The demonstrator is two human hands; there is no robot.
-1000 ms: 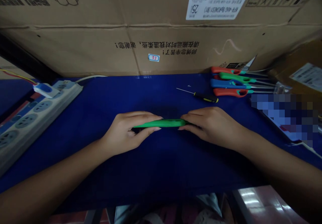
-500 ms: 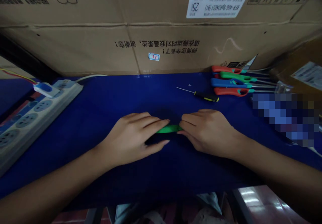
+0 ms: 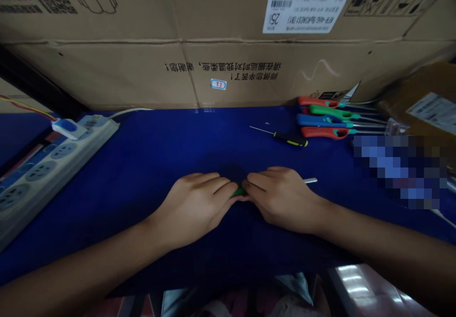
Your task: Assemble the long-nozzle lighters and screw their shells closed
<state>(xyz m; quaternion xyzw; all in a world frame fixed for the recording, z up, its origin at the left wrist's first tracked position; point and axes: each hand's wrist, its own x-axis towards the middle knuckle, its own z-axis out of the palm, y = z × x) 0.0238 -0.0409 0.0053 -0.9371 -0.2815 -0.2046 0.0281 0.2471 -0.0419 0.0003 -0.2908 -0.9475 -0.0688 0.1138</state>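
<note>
Between my two hands is a green long-nosed lighter (image 3: 239, 191), mostly hidden under the fingers. Its metal tip sticks out past the far side of my right hand. My left hand (image 3: 199, 203) is closed around the handle's left part. Closed over the lighter close beside it is my right hand (image 3: 281, 198), the fingertips of both nearly touching. Beyond the hands lies a small screwdriver (image 3: 290, 139) with a black and yellow handle, its thin shaft pointing left.
Several long-nosed lighters (image 3: 326, 120) in red, green and blue lie at the back right, beside a brown package (image 3: 427, 103). A white power strip (image 3: 71, 158) with a plug runs along the left. A large cardboard box (image 3: 142, 77) walls off the back of the blue table (image 3: 160, 151).
My left thumb and fingers have closed on the green lighter, and the hands have drawn closer together. The metal tip now shows to the right of my right hand. The view has shifted slightly.
</note>
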